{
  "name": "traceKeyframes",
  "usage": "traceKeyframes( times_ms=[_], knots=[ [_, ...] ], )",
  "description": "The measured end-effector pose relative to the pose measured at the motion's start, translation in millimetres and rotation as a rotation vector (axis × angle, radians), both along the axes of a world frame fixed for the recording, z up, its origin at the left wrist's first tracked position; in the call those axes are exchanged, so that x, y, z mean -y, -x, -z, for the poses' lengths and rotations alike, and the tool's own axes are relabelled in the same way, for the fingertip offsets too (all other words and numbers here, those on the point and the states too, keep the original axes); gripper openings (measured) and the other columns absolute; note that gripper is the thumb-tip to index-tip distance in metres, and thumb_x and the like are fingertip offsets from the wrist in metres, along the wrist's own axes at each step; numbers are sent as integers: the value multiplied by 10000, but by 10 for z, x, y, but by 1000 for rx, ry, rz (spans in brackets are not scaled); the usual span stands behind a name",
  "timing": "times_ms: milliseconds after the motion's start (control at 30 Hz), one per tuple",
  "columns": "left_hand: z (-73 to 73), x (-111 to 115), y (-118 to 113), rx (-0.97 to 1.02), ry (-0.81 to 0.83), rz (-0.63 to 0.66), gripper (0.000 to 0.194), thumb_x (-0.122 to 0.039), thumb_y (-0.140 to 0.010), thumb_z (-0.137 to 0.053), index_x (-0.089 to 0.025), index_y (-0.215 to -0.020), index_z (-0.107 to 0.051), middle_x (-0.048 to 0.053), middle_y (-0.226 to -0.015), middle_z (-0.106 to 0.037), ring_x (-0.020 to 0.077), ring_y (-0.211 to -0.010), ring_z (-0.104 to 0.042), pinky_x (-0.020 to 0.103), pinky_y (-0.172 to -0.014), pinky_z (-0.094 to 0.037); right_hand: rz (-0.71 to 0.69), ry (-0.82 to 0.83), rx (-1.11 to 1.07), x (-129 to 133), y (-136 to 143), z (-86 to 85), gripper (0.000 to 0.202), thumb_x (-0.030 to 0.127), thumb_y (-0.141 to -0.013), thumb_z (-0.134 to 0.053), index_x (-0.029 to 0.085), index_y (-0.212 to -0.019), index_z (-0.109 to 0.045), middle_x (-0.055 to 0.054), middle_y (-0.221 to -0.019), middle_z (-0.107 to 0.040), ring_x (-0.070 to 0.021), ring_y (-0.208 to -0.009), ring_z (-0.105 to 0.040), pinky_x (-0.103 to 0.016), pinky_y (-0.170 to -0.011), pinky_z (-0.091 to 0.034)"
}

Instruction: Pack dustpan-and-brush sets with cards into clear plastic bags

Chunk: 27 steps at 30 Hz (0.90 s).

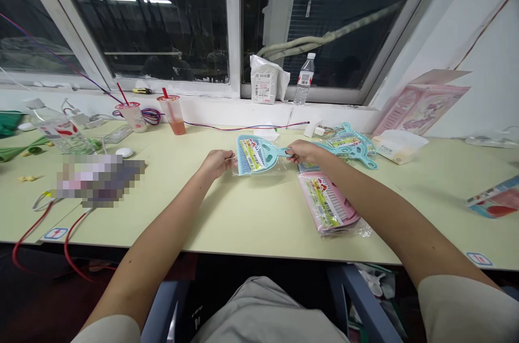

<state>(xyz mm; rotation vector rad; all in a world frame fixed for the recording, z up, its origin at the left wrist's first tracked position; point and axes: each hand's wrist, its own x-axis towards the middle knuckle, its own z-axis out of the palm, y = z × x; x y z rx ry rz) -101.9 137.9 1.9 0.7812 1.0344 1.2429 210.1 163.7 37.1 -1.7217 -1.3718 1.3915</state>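
Observation:
A light-blue toy-like dustpan set [265, 154] in a clear plastic wrapper, with a printed label, is held just over the table in front of me. My right hand [303, 152] is closed round its handle. At the opposite end, my left hand [219, 163] pinches the wrapper's edge between thumb and fingers. Beyond my right hand lie more blue wrapped dustpan sets [357, 147]. Under my right forearm rests a stack of pink wrapped dustpan sets [324, 202], partly hidden by the arm.
Behind stand two drink cups [175, 116] with red straws. A large bottle [60, 129] and a pixelated item with red cables are left. On the sill are a white package [265, 80] and a water bottle [305, 79]. A pink box [425, 105] and white carton [399, 145] stand right.

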Motion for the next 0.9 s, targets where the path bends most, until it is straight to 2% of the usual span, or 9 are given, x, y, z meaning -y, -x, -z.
traceKeyframes(
  times_ms=[100, 167, 300, 367, 433, 600, 733, 833, 900],
  knots=[
    [-31, 32, -30, -92, -14, 17, 136, -10, -822, -624, -111, -739, -584, 93, -719, -621, 163, -628, -638, 330, -643, -573, 8, 0, -8, -5, 2, 11, 191, 187, -889, -729, 151, -785, -572, -46, -558, -600, -105, -453, -513, -209, -438, -412],
    [-36, 64, -63, -185, -87, -44, 109, -77, -834, -655, -139, -791, -576, 83, -784, -621, 173, -657, -634, 350, -650, -563, 12, -8, 8, -9, 6, 12, 179, 151, -902, -694, 152, -776, -567, -46, -560, -600, -104, -449, -506, -213, -441, -412],
    [-54, 196, -184, -530, -488, -286, 128, -222, -820, -739, -204, -839, -614, 74, -952, -605, 222, -867, -612, 392, -828, -530, 36, -18, 35, -28, 2, 4, 183, 69, -919, -603, 145, -759, -551, -34, -546, -580, -99, -444, -495, -210, -454, -404],
    [-71, 286, -266, -727, -693, -284, 95, -254, -814, -754, -212, -809, -669, 93, -986, -603, 265, -1007, -567, 412, -973, -461, 64, -29, 37, -43, -12, 3, 183, 58, -917, -590, 144, -760, -549, -30, -538, -572, -101, -442, -493, -211, -456, -403],
    [-78, 364, -348, -847, -786, -216, 71, -274, -816, -754, -217, -798, -715, 105, -963, -606, 301, -1071, -526, 431, -1045, -394, 88, -49, 34, -55, -28, 8, 188, 51, -915, -582, 145, -755, -547, -29, -535, -570, -101, -437, -490, -211, -448, -396],
    [-37, 412, -456, -784, -714, -177, 86, -253, -711, -825, -227, -726, -744, 96, -815, -599, 318, -1006, -517, 406, -983, -393, 103, -89, 59, -56, -16, 40, 178, 42, -908, -584, 139, -760, -565, -36, -542, -586, -98, -437, -497, -209, -443, -407],
    [-42, 366, -432, -768, -539, -130, 83, -232, -717, -778, -208, -657, -726, 61, -732, -611, 240, -789, -537, 343, -765, -405, 115, -103, 85, -37, 32, 55, 170, 32, -898, -601, 133, -765, -573, -53, -573, -613, -102, -440, -512, -223, -460, -435],
    [-74, 343, -401, -677, -351, -60, 132, -257, -711, -768, -188, -635, -683, 24, -667, -604, 167, -628, -478, 306, -619, -326, 122, -113, 103, -17, 65, 48, 183, 37, -903, -600, 136, -754, -566, -52, -569, -610, -103, -434, -513, -226, -461, -429],
    [-92, 336, -382, -625, -305, -58, 166, -262, -713, -764, -188, -620, -648, 2, -613, -565, 143, -583, -434, 295, -584, -285, 128, -114, 112, 0, 82, 36, 195, 43, -906, -603, 140, -743, -560, -49, -559, -603, -102, -425, -510, -225, -456, -417]
  ],
)
